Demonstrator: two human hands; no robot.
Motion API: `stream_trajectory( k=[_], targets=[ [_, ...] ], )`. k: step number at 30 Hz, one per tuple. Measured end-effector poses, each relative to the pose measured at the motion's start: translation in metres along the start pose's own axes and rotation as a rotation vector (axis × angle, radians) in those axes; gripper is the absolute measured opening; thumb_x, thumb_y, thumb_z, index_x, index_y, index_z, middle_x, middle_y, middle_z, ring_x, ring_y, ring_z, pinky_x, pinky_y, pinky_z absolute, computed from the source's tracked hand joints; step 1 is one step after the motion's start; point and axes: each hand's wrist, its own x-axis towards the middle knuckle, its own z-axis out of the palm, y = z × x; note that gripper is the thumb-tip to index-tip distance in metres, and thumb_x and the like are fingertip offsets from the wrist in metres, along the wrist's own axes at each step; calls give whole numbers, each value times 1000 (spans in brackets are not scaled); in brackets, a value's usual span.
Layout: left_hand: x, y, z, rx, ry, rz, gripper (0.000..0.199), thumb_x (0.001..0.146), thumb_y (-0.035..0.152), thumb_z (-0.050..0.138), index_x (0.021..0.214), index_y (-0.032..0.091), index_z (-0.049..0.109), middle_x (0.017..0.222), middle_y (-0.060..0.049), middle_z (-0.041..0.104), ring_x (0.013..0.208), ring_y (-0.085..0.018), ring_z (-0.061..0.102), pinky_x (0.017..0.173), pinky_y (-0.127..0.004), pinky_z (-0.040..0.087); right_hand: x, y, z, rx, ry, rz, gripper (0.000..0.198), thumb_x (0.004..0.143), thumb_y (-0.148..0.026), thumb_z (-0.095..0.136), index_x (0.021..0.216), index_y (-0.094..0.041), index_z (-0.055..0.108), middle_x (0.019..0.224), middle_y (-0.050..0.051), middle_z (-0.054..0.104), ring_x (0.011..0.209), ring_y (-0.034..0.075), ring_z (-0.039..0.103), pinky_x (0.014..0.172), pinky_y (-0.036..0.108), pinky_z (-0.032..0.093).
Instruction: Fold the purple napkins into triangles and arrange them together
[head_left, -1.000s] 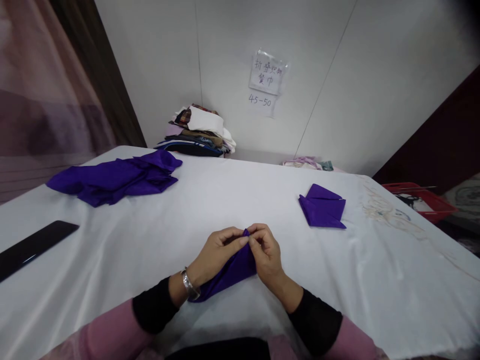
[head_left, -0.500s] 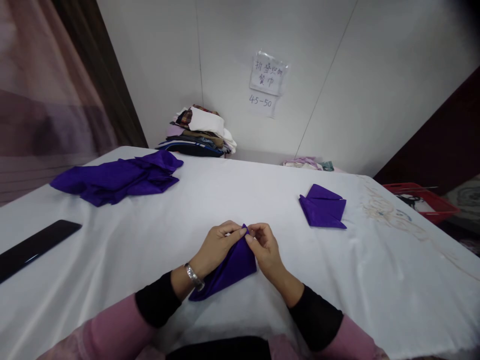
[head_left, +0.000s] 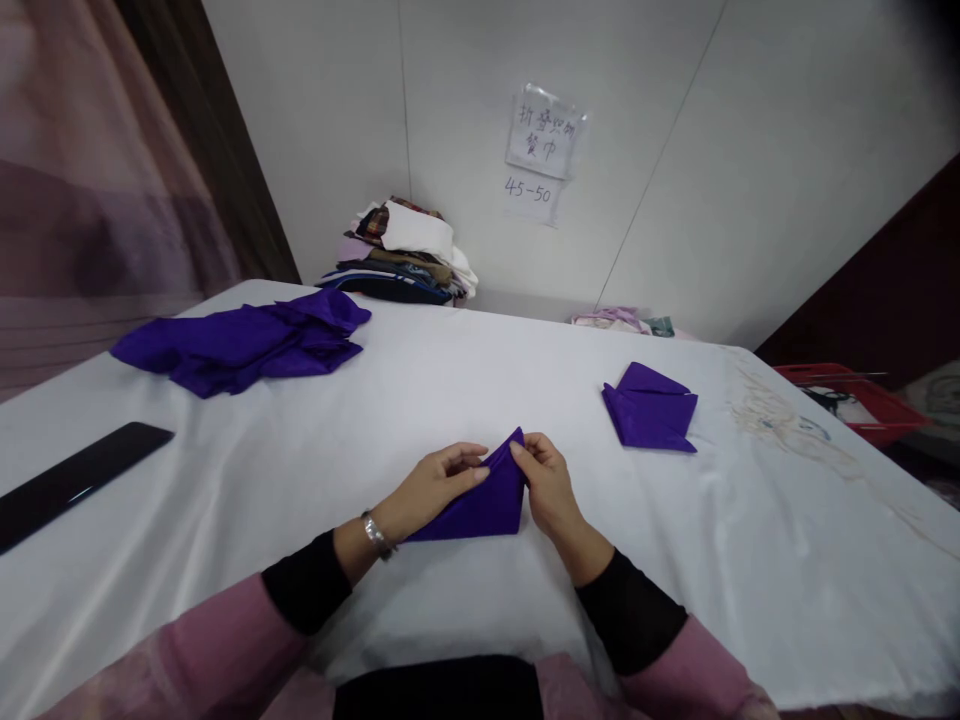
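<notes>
Swung nearly level since half a second ago, the lower edge of the purple napkin point(head_left: 496, 505) runs above the tablecloth point(head_left: 465, 375) before me. My right hand point(head_left: 551, 485) pinches its peak, my left hand point(head_left: 427, 492) its slope, covering the left end. Beyond lie a folded napkin point(head_left: 654, 415), right, and crumpled purple cloth point(head_left: 232, 345), left; a black slab point(head_left: 82, 470) is cut off.

A glossy black slab point(head_left: 82, 485) lies on the left of the white tablecloth point(head_left: 420, 370); a draped curtain point(head_left: 97, 180) hangs beyond it. By the far edge are stacked clothes point(head_left: 409, 255) and a lower pinkish pile point(head_left: 611, 320); two handwritten papers point(head_left: 546, 135) are fixed to the wall point(head_left: 300, 100), the lower reading "45-50"; a red basket point(head_left: 892, 415) stands past the right edge.
</notes>
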Motion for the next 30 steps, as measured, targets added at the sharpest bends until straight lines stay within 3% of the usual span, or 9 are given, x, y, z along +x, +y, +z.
stream_trajectory(
  k=[5, 9, 12, 17, 22, 27, 30],
  targets=[
    [-22, -15, -14, 158, -49, -4, 63, 65, 36, 69, 124, 26, 47, 117, -8, 60, 107, -23, 55, 93, -39, 41, 4, -2, -2, 141, 25, 47, 22, 73, -38, 66, 78, -20, 56, 77, 1, 66, 70, 15, 59, 66, 29, 46],
    [-31, -24, -20, 218, 35, -6, 43, 74, 37, 60, 114, 24, 53, 89, -1, 64, 83, -18, 59, 78, -32, 46, 8, -1, -7, 197, 67, 61, 21, 72, -35, 68, 76, -20, 55, 78, 0, 65, 68, 13, 57, 64, 27, 45],
    [-31, -30, -25, 232, 121, 8, 32, 75, 39, 57, 102, 22, 58, 71, 3, 58, 70, -14, 55, 68, -27, 43, 12, 2, -13, 194, 97, 88, 20, 69, -32, 70, 71, -19, 55, 69, -4, 58, 59, 9, 51, 56, 22, 41],
    [-26, -33, -40, 202, 206, -4, 33, 72, 41, 61, 98, 22, 60, 71, 2, 60, 68, -15, 56, 67, -28, 44, 17, 5, -18, 184, 80, 137, 20, 66, -28, 71, 68, -18, 54, 61, -6, 53, 57, 8, 49, 55, 22, 40],
    [-17, -32, -60, 167, 195, -76, 38, 67, 45, 62, 96, 20, 60, 75, 0, 64, 69, -17, 60, 67, -30, 48, 22, 9, -24, 147, 36, 199, 25, 61, -27, 73, 70, -19, 50, 63, -5, 56, 58, 11, 54, 57, 25, 44],
    [-2, -34, -76, 491, 234, -40, 35, 69, 42, 56, 97, 22, 60, 85, -1, 66, 79, -19, 61, 73, -32, 48, 32, 18, -32, -59, -2, 228, 35, 57, -29, 74, 87, -21, 57, 59, -6, 57, 56, 13, 56, 52, 25, 41],
    [6, -38, -78, 713, 236, -32, 32, 73, 37, 52, 101, 23, 60, 94, -1, 66, 87, -20, 61, 78, -32, 47, 37, 26, -38, -170, -44, 172, 22, 62, -32, 70, 76, -18, 59, 58, -4, 57, 54, 12, 54, 53, 25, 40]
  ],
)
